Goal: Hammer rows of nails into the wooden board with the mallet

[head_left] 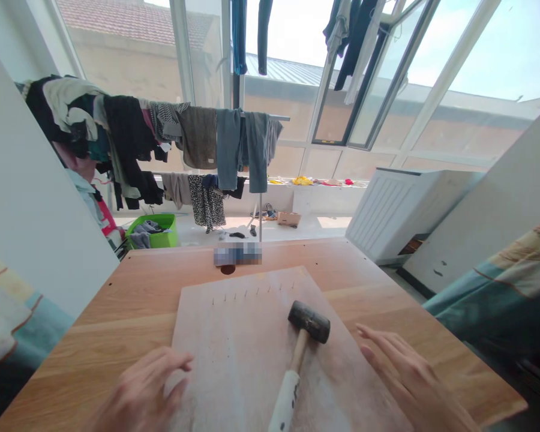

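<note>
A pale wooden board (252, 342) lies on the wooden table (130, 300), with a row of small nails (252, 293) standing along its far edge. A mallet (302, 345) with a black head and a light handle rests on the board, handle toward me. My left hand (146, 390) lies on the board's near left corner, fingers loosely bent, holding nothing. My right hand (405, 375) lies flat by the board's right edge, fingers stretched out, to the right of the mallet.
Beyond the table stands a drying rack (225, 144) hung with clothes, a green basket (155, 231) on the floor, and a white radiator-like unit (400, 204) at right. White panels (27, 204) flank both sides. Patterned fabric (508, 288) hangs at the right.
</note>
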Demonstrator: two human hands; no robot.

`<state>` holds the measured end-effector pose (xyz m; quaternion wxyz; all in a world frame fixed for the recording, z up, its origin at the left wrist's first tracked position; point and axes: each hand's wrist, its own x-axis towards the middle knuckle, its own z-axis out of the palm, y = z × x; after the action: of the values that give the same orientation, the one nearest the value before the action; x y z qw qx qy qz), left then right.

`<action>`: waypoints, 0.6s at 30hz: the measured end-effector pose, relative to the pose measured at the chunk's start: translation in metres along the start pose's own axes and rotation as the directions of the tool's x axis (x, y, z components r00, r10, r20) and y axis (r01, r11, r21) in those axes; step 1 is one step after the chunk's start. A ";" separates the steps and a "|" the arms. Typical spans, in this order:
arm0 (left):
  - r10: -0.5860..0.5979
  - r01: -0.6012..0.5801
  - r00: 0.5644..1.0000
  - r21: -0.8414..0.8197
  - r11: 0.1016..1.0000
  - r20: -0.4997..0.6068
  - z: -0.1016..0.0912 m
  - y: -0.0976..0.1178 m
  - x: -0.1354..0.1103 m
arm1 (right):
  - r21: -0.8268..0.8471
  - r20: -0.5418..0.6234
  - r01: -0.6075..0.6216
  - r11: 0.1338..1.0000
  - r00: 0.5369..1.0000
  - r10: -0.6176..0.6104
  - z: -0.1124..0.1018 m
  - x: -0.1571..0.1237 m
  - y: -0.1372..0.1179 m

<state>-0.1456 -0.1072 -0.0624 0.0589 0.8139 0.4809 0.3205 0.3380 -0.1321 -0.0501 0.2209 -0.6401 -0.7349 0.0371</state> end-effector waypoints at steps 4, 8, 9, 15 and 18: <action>-0.194 0.193 0.981 -0.029 0.981 -0.002 0.007 -0.003 0.052 | 0.214 0.098 0.039 0.976 0.993 -0.061 0.002 0.085 -0.039; -0.233 0.239 0.970 -0.132 0.962 0.063 0.022 -0.007 0.091 | 0.195 0.171 0.111 0.975 0.975 -0.145 0.015 0.151 -0.061; -0.229 0.241 0.969 -0.165 0.956 0.088 0.025 -0.009 0.096 | 0.179 0.200 0.121 0.976 0.967 -0.156 0.018 0.162 -0.064; -0.242 0.278 0.959 -0.319 0.906 0.150 0.037 -0.011 0.105 | 0.093 0.336 0.194 0.976 0.917 -0.215 0.032 0.185 -0.080; -0.288 0.320 0.947 -0.387 0.865 0.139 0.036 -0.009 0.110 | 0.072 0.346 0.221 0.972 0.909 -0.233 0.033 0.186 -0.084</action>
<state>-0.0948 -0.0042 -0.0434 0.2940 0.7098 0.5237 0.3682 0.2324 0.0389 -0.0003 0.0985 -0.5297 -0.8313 0.1367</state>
